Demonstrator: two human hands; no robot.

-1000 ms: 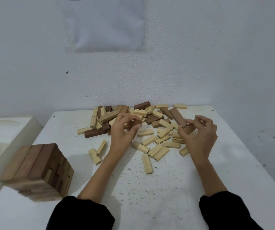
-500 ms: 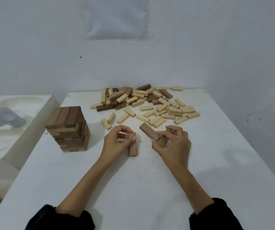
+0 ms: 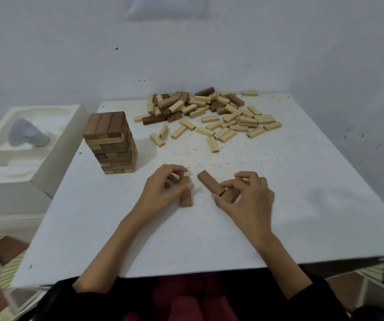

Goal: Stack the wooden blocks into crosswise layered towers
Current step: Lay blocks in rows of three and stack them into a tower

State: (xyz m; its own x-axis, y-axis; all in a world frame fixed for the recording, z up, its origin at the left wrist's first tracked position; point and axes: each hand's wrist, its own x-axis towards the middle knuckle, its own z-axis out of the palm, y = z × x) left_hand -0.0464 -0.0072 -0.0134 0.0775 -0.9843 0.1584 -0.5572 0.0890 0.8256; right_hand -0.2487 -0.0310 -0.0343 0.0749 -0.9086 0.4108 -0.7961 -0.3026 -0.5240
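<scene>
While one tower (image 3: 111, 142) stands complete at the left side of the table (image 3: 302, 205), a second looks barely begun. Fingers of the left hand (image 3: 163, 188) are curled, thumb and fingertips pinching a dark block (image 3: 185, 193) that rests on the table near the front middle. There may be another piece under the fingers, can't tell. Fingers of the right hand (image 3: 249, 198) are curled round two dark blocks (image 3: 210, 182), one sticking out toward the other hand, one tucked below it by the palm, both low at the table. Hands are near each other, their blocks apart and not lined up. Plenty of loose blocks (image 3: 232, 119), mostly pale, some dark, lie scattered along the far edge, well apart from the hands. Most of the work is left: lay this first layer, then cross the next. A foam tray (image 3: 54, 144) sits beside the table, left.
</scene>
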